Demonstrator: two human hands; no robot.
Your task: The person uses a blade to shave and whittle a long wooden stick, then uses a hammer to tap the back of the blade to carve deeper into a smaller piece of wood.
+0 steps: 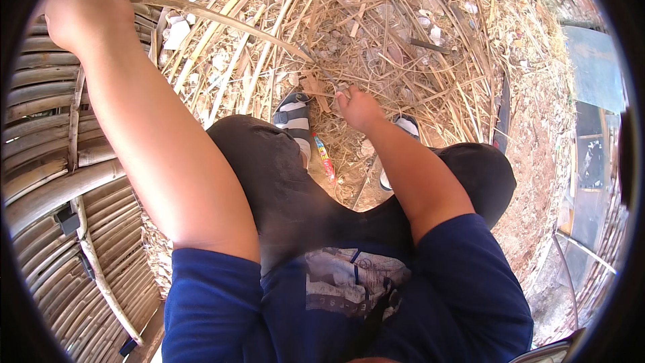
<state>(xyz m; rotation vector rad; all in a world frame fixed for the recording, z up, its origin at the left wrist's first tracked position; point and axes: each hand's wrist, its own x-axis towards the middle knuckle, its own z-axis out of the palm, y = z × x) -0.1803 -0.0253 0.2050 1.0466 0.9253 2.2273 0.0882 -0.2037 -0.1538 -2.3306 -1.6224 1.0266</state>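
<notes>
My left hand (91, 10), raised at the far upper left, is closed around the end of a long, flat bamboo strip (218, 17). The strip slopes down to the right and bends slightly toward my other hand. Between my knees, my right hand (361, 109) is closed on a thin, dark, blade-like tool (327, 75); the fingers hide its grip. The tool's far end meets the strip's lower end, and whether it cuts into it I cannot tell. A brown flat scrap (317, 91) lies just left of the right hand.
Split bamboo strips and shavings (376, 20) litter the ground ahead. My sandalled left foot (293, 117) and right foot (405, 124) flank a red wrapper (324, 158). A bamboo slat wall (60, 161) bounds the left; blue-grey panels (591, 70) stand at right.
</notes>
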